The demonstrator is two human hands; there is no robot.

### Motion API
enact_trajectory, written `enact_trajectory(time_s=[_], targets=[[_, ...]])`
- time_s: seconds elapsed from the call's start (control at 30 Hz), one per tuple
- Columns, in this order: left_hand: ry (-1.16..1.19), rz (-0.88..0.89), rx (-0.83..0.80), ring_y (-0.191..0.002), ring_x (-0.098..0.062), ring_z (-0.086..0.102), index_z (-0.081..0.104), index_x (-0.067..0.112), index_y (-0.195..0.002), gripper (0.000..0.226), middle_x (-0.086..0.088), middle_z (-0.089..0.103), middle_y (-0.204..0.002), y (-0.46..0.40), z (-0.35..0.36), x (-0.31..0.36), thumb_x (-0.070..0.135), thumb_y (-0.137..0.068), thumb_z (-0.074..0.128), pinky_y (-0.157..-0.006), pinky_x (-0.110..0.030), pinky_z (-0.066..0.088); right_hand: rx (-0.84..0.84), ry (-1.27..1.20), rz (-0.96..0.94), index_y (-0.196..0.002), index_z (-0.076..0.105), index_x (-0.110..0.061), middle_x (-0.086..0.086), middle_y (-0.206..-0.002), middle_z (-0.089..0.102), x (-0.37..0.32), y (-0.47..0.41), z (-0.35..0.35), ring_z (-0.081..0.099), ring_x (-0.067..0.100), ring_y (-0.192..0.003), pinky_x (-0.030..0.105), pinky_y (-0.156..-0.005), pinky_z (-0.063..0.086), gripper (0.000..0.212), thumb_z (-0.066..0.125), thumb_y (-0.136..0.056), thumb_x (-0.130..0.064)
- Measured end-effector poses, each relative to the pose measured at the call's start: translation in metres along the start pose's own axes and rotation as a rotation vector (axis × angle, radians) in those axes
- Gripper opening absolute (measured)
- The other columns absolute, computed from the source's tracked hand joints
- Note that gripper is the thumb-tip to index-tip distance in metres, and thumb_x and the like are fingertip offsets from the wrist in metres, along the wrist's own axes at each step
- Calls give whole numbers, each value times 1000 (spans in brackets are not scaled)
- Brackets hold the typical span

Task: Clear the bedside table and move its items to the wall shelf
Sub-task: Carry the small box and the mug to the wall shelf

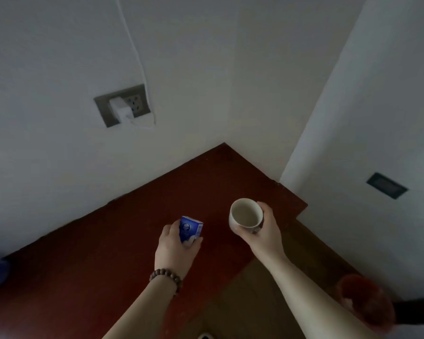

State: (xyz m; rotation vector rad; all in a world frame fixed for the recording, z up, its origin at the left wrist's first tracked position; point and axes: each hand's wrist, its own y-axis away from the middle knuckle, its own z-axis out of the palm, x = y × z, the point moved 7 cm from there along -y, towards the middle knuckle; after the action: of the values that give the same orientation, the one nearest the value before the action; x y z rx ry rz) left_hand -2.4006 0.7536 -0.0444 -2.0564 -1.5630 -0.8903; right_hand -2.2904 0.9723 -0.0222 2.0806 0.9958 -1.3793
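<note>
Hands: my left hand [175, 243] is wrapped round a small blue carton [191, 229], fingers over its top and thumb on the near face; my right hand [263, 230] cups a white mug [245, 213] from its right side and below, fingers curled against the wall.

Item 1, blue carton. Held upright and slightly tilted, low over the dark red tabletop [123, 241]; whether its base touches the surface I cannot tell. Judged light and stiff at the edges, but thin card that would dent under a hard squeeze. Best taken across two opposite faces, as now.

Item 2, white mug. Held clear of the tabletop, mouth up, near the right edge. It looks ceramic: rigid, smooth, likely slippery and breakable if dropped. The inside appears pale; any contents cannot be made out. No handle shows past my palm, so the grip is on the body; it should be kept level.

Surroundings: white walls meeting in a corner behind the tabletop; a wall socket [123, 105] with a white plug and a cable running up; a dark plate [386, 185] on the right wall; a beaded bracelet [167, 277] on my left wrist. The wall shelf is not in view.
</note>
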Motion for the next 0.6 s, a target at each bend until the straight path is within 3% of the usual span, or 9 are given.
enact_trajectory(time_s=[0.13,0.3,0.6], targets=[[21,8,8,-99,-1,46,33,28,-135,77,18,40,-115,-28,10,16,50,-71,70,-74,-20,44,51,5,44,-137,36,-25,-7,-127,53,9,-58,-16,53,9,-113,29,-92,44,87,83,-66,-41],[33,-23,-9,-89,2,49,33,37,-121,69,20,43,-109,-47,28,26,51,-67,74,-67,-16,43,61,-1,50,-115,42,-43,-16,-111,57,16,-114,-33,57,4,-100,20,-76,44,66,84,-64,-43],[-2,-79,-28,-96,1,48,36,35,-124,70,24,39,-109,-67,57,44,53,-67,73,-67,-13,39,14,78,88,-119,48,-28,-5,-111,59,43,-169,-44,60,16,-100,40,-82,53,71,85,-60,-43]])
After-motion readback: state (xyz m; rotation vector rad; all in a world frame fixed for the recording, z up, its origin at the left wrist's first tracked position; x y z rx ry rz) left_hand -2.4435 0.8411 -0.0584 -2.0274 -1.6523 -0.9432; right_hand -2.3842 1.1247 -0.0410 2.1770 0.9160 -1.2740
